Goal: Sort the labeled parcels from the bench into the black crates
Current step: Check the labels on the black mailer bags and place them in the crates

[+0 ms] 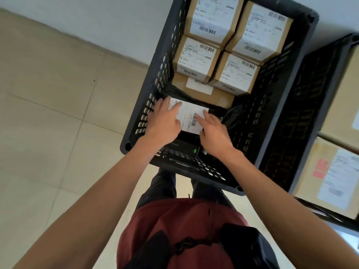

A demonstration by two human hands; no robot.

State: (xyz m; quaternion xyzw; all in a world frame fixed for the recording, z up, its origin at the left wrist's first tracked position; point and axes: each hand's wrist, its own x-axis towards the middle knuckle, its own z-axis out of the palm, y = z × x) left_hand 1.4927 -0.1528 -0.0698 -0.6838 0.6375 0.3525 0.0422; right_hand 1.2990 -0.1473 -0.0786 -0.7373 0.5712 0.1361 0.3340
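Note:
A black parcel with a white barcode label [189, 118] lies in the near end of a black perforated crate [143, 105] on the floor. My left hand [165, 121] rests on the parcel's left side, fingers straight across the label. My right hand [214, 133] touches its right side, fingers extended beside the barcode. Several brown cardboard boxes [196, 59] with white labels fill the far half of the crate, stacked on a flat brown parcel [217, 96].
A second black crate [303, 121] stands right of the first, touching it. Labeled cardboard parcels [326, 175] lie further right. Beige floor tiles [48, 113] spread to the left, and a white wall [97, 22] runs behind the crates.

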